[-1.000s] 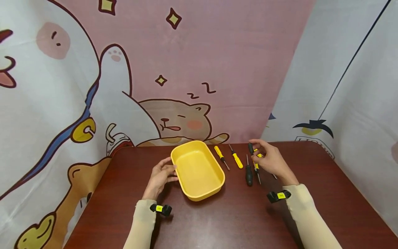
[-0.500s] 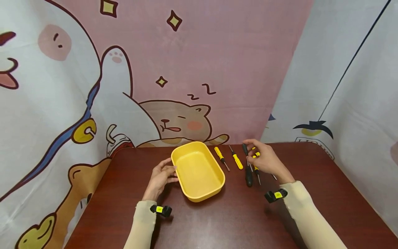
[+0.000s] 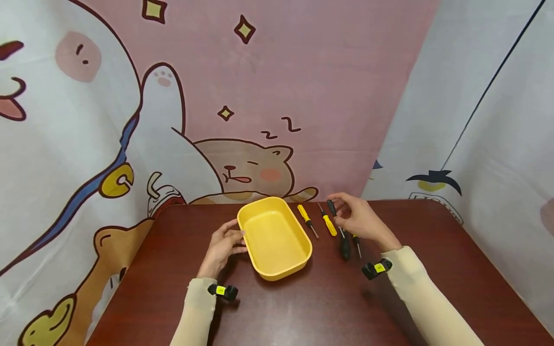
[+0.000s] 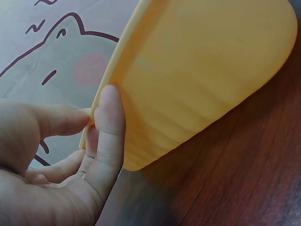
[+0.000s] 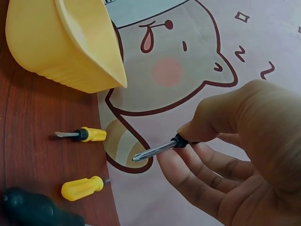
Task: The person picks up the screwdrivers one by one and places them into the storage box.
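My left hand (image 3: 221,248) pinches the left rim of a yellow plastic bin (image 3: 277,276), thumb and fingers on either side of the edge in the left wrist view. The bin has nothing inside it. My right hand (image 3: 362,220) holds a screwdriver (image 5: 155,150) by its black handle between thumb and fingers. Its cross-shaped metal tip shows in the right wrist view, and most of the handle is hidden in the hand there. Below that hand lies another black-handled screwdriver (image 3: 345,249), and beside it a partly covered screwdriver (image 3: 357,246).
Between bin and right hand lie two yellow-handled screwdrivers, one (image 3: 305,214) near the bin's right rim, the other (image 3: 329,225) farther right. A printed cloth (image 3: 337,96) hangs behind the dark wooden table (image 3: 281,317).
My right hand has moved left with the screwdriver, from above the rightmost tools toward the yellow-handled ones. The left hand and the bin have stayed in place.
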A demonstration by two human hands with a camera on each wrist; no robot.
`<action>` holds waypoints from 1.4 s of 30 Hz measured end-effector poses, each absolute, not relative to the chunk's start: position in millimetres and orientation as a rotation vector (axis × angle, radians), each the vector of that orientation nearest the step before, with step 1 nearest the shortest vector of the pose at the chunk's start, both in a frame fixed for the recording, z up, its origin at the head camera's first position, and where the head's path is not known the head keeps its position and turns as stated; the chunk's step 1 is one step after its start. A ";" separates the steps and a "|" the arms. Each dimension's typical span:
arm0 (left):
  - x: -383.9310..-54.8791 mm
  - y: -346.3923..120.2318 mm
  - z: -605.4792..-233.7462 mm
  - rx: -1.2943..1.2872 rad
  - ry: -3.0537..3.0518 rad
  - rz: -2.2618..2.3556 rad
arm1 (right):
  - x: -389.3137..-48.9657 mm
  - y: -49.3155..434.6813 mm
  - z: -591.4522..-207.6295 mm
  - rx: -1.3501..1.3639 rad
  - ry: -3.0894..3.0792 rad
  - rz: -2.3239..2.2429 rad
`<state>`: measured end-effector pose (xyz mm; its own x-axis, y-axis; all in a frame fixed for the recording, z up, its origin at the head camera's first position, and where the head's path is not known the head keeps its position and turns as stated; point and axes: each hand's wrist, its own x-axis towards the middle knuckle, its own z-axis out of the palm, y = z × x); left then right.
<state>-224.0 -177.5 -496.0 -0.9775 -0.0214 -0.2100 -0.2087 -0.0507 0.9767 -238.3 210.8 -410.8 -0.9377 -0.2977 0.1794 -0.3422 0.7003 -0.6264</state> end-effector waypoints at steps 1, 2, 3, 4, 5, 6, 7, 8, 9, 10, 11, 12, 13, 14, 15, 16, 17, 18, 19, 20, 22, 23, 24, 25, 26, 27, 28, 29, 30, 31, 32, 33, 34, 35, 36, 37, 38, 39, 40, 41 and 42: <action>-223.9 -177.4 -496.1 -0.254 2.072 2.173 | -238.7 209.6 -410.4 0.547 -2.840 1.060; -223.8 -177.3 -496.1 -0.254 2.073 2.173 | -239.1 208.4 -410.0 0.555 -2.844 1.056; -223.7 -177.3 -496.2 -0.254 2.072 2.175 | -239.5 207.1 -409.5 0.564 -2.847 1.056; -223.7 -177.3 -496.3 -0.252 2.072 2.178 | -240.0 206.0 -409.0 0.568 -2.849 1.056; -223.7 -177.4 -496.4 -0.251 2.072 2.178 | -240.5 204.9 -408.8 0.575 -2.851 1.051; -223.7 -177.4 -496.6 -0.251 2.070 2.180 | -240.9 203.7 -408.6 0.579 -2.854 1.050; -223.8 -177.4 -496.8 -0.252 2.066 2.182 | -241.3 202.4 -408.2 0.583 -2.858 1.050; -223.8 -177.4 -496.9 -0.251 2.065 2.182 | -241.8 201.3 -408.0 0.589 -2.859 1.048; -223.9 -177.4 -497.2 -0.252 2.064 2.183 | -242.2 199.9 -407.4 0.599 -2.857 1.044; -223.9 -177.2 -497.3 -0.253 2.064 2.182 | -242.4 198.5 -406.8 0.611 -2.851 1.039; -223.9 -177.0 -497.3 -0.257 2.062 2.183 | -242.4 197.1 -405.9 0.619 -2.848 1.034; -224.1 -176.7 -497.4 -0.260 2.060 2.185 | -242.2 195.6 -404.6 0.625 -2.848 1.032; -224.1 -176.8 -497.5 -0.262 2.058 2.187 | -242.2 193.7 -403.3 0.635 -2.848 1.029; -224.0 -176.9 -497.6 -0.264 2.058 2.188 | -242.1 191.8 -402.1 0.647 -2.848 1.031; -223.9 -176.9 -497.7 -0.265 2.057 2.190 | -241.7 189.7 -400.6 0.656 -2.849 1.032; -223.9 -177.0 -497.8 -0.266 2.056 2.191 | -241.5 187.9 -399.5 0.666 -2.853 1.034; -224.0 -177.1 -498.1 -0.267 2.055 2.192 | -241.3 186.2 -398.6 0.674 -2.859 1.039; -224.1 -177.2 -498.3 -0.266 2.054 2.193 | -241.2 184.4 -397.9 0.686 -2.864 1.040; -224.2 -177.4 -498.6 -0.262 2.053 2.194 | -241.3 182.6 -397.3 0.700 -2.866 1.045; -224.4 -177.5 -499.0 -0.259 2.054 2.194 | -241.3 181.1 -396.9 0.712 -2.865 1.049; -224.8 -177.7 -499.7 -0.252 2.056 2.195 | -241.9 178.5 -397.3 0.730 -2.866 1.042; -225.0 -177.8 -500.0 -0.249 2.058 2.196 | -242.2 177.1 -397.4 0.735 -2.866 1.042; -225.3 -177.8 -500.2 -0.245 2.058 2.199 | -242.6 175.7 -397.5 0.738 -2.866 1.041; -225.5 -177.8 -500.4 -0.242 2.060 2.201 | -242.9 174.2 -397.8 0.739 -2.866 1.046; -225.7 -177.8 -500.5 -0.240 2.062 2.202 | -243.3 172.8 -398.1 0.738 -2.866 1.050; -225.8 -177.8 -500.5 -0.239 2.063 2.202 | -243.5 171.4 -398.4 0.739 -2.867 1.054; -225.9 -177.4 -500.5 -0.237 2.062 2.204 | -243.3 169.9 -398.0 0.738 -2.868 1.060; -226.0 -177.1 -500.6 -0.237 2.060 2.206 | -243.3 168.5 -398.0 0.735 -2.873 1.065; -226.0 -176.8 -500.6 -0.235 2.059 2.206 | -243.2 166.8 -398.1 0.732 -2.878 1.070; -225.9 -176.6 -500.6 -0.237 2.058 2.206 | -243.6 165.2 -398.7 0.734 -2.882 1.073; -225.6 -176.4 -500.4 -0.240 2.058 2.206 | -243.8 163.6 -399.1 0.737 -2.888 1.075; -225.3 -176.5 -500.3 -0.242 2.059 2.207 | -243.9 161.6 -399.1 0.738 -2.892 1.078; -225.0 -176.5 -500.1 -0.245 2.062 2.208 | -244.3 159.5 -399.4 0.740 -2.897 1.079; -224.7 -176.5 -499.8 -0.249 2.062 2.210 | -244.7 157.4 -399.5 0.740 -2.902 1.084; -224.4 -176.5 -499.4 -0.252 2.063 2.213 | -245.1 155.4 -399.7 0.743 -2.906 1.087; -224.1 -176.5 -499.1 -0.255 2.064 2.216 | -245.6 153.3 -399.8 0.745 -2.911 1.090; -224.1 -176.5 -498.8 -0.253 2.067 2.218 | -245.8 150.9 -399.2 0.742 -2.916 1.096; -224.1 -176.4 -498.7 -0.248 2.070 2.220 | -246.5 148.6 -399.0 0.742 -2.920 1.092; -224.2 -176.2 -498.5 -0.246 2.069 2.222 | -247.5 146.6 -399.0 0.747 -2.922 1.093; -224.4 -176.1 -498.5 -0.243 2.069 2.224 | -248.4 144.5 -398.9 0.752 -2.925 1.093; -224.6 -175.9 -498.5 -0.240 2.069 2.225 | -249.5 142.2 -399.1 0.756 -2.928 1.092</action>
